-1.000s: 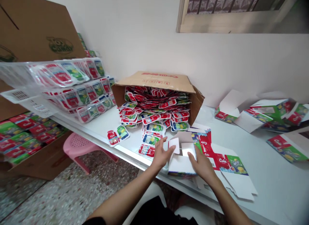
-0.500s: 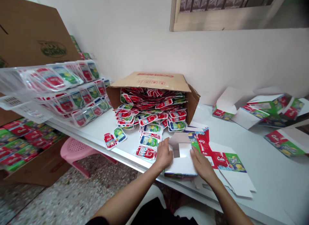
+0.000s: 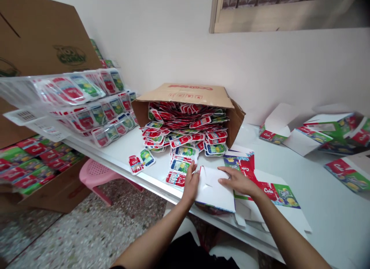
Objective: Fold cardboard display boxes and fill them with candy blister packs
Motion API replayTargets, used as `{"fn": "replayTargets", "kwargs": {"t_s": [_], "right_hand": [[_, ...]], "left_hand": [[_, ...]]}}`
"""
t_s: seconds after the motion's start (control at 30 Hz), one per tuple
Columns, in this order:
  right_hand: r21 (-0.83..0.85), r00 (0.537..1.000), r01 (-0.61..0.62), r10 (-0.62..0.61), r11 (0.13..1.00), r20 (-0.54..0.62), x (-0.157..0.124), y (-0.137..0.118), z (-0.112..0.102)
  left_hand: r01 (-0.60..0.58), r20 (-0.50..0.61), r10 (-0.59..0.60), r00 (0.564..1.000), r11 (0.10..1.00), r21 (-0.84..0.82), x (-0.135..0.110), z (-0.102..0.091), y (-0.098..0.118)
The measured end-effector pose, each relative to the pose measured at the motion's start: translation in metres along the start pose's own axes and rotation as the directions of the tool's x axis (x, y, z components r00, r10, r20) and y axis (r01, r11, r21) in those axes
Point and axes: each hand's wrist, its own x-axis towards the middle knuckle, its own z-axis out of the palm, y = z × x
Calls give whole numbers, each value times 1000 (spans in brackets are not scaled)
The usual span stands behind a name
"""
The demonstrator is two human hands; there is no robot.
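- Head view: the small white-topped box sits at the front edge of the table, between the two hands
- The left hand is against the left side of the box; I can't tell how far its fingers bend or how tightly they hold
- The right hand has its thumb and first finger a bit apart, touching the white top near its far right part, not pinching anything that I can see
- If the right hand pushes too hard, the white top could bend or get a crease
- If the box gets a shove toward the person, it could tip off, because the edge is so near
- The right arm is over the flat printed card, so a sleepy elbow could drag it along
- The loose red packet lies near the edge too, and one bump could knock it down
- The packet heap spills out of the brown carton, so a jiggled table could make more slide out
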Motion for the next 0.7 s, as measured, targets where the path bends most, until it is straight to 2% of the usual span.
{"fn": "replayTargets", "kwargs": {"t_s": [0.1,0.23,0.4,0.7], "right_hand": [[-230,998,52,-58,972,-20,-5,0,8],[-388,997,74,-79,919,4,-5,-9,12],[-512,999,-2,-18,859,-35,-5,-19,17],[-677,996,-39,-26,735,-85,-3,-26,31]], "left_hand": [[-51,67,47,997,996,70,-30,-6,-1],[-54,95,41,995,990,129,-53,-7,-5],[-61,119,52,992,996,71,-49,-5,-9],[-73,158,63,985,995,60,-50,-10,-10]]}}
